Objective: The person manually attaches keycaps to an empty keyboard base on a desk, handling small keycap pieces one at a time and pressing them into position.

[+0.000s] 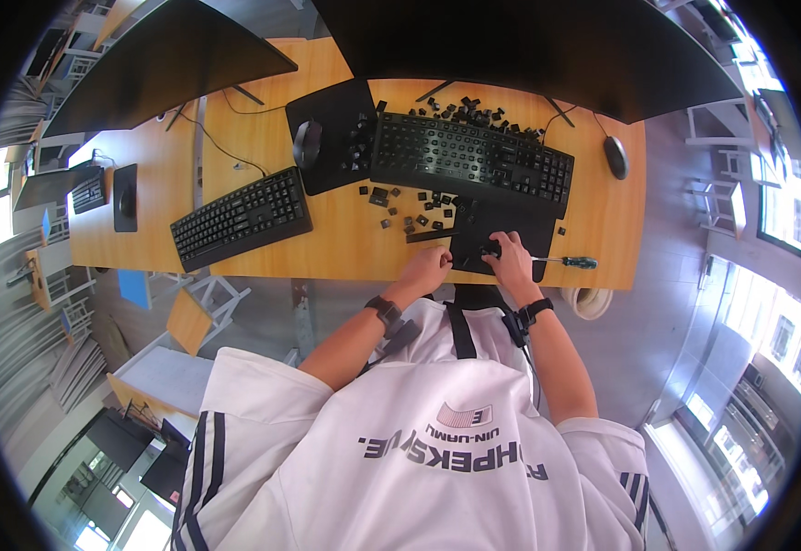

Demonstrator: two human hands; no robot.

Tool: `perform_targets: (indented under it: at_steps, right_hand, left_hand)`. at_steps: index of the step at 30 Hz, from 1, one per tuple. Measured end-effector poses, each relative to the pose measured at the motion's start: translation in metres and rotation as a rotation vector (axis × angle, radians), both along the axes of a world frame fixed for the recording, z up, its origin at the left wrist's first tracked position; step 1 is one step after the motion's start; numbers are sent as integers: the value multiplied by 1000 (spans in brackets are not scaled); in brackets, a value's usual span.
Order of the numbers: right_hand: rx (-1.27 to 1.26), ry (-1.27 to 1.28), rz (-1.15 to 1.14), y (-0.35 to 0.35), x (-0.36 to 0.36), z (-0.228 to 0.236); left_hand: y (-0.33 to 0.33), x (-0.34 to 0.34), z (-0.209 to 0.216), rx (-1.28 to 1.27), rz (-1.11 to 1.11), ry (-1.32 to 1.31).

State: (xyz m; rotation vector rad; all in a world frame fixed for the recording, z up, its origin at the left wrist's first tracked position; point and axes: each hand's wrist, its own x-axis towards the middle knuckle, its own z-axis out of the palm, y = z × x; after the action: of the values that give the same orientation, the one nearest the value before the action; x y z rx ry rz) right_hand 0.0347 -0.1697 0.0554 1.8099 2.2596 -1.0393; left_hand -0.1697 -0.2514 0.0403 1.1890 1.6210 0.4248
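Left hand: The left hand (431, 264) is over the front of the desk (355, 257), with its fingers curled in. I cannot tell if it has hold of anything.
Right hand: The right hand (513, 262) is at the front of the near mat (524, 220). Its fingers are bent and almost closed, with the tips on a dark bit (490, 248).
Dark bit: It is small and black, over the near mat, between the two hands. The fingers hide part of it, so I cannot tell what it is.
Screwdriver: The screwdriver (581, 263) is just to the right of the right hand. Its thin metal end points at the hand, and its green and black grip is past the mat's edge.
Bar: A thin black bar (433, 235) is just past the left hand.
Long keyboard: The long keyboard (469, 158) is past both hands, a bit tilted.
Key caps: Lots of loose black key caps (474, 112) are behind the long keyboard. More are in front of it, and some are on the far mat (327, 101).
Other keyboard: The other keyboard (244, 216) is on the left.
Mice: One mouse (307, 144) is on the far mat. A second mouse (615, 158) is on the right of the desk.
Screens: A big screen (529, 46) is at the back.
Wrists: A dark watch (386, 310) is on the left wrist, and a dark band (535, 310) is on the right.
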Motion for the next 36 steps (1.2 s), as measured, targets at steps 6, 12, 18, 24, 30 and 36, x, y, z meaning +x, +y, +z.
perform_targets:
  at_steps: [6,12,18,24,30,36]
  right_hand:
    - [31,138,14,-6,4,-25]
    - [-7,307,-108,-4,16,-40]
    - [-63,455,-265,1,33,-58]
    - [-277,464,-454,9,33,-36]
    - [-324,625,-628,15,40,-29]
    - [41,825,-142,11,26,87]
  left_hand:
    - [-12,11,-26,-34,45,-12]
    - [-7,30,-40,-253,183,-158]
    - [-13,46,-76,-236,424,-345]
    - [-16,42,-63,-251,426,-312]
    - [-9,43,-32,-195,416,-242]
    - [28,44,76,-56,355,-561]
